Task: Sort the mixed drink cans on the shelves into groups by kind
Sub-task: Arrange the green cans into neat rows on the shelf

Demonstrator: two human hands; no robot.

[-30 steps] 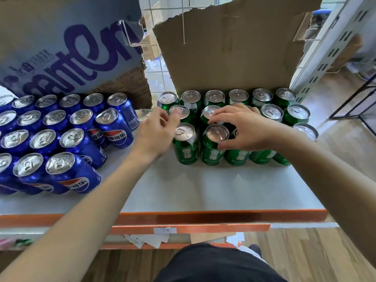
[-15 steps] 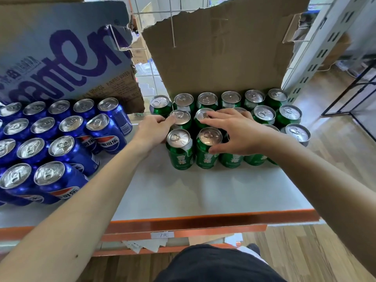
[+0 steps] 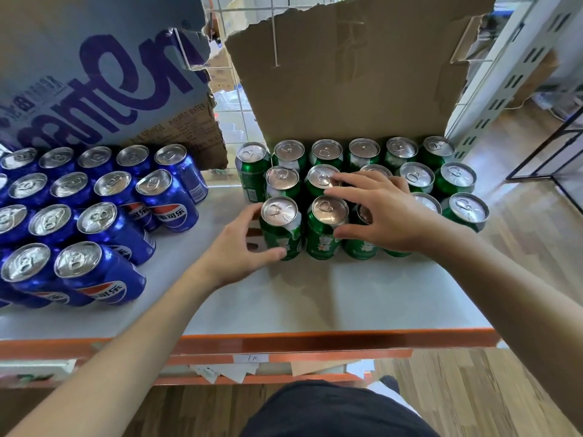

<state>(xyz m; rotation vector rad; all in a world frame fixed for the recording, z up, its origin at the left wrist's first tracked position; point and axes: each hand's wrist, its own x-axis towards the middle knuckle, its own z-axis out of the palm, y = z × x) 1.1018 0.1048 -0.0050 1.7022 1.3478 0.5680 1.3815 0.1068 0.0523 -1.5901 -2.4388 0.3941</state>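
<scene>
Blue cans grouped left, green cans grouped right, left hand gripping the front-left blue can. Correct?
One thing is off. The head view shows the left hand gripping the front-left green can, not a blue one. The rest holds: the blue cans are grouped on the left and the green cans on the right.

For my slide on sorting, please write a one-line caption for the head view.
Left hand grips the front-left green can, right hand rests on its neighbours; blue cans stand apart at left.

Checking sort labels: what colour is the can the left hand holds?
The can is green; head view.
</scene>
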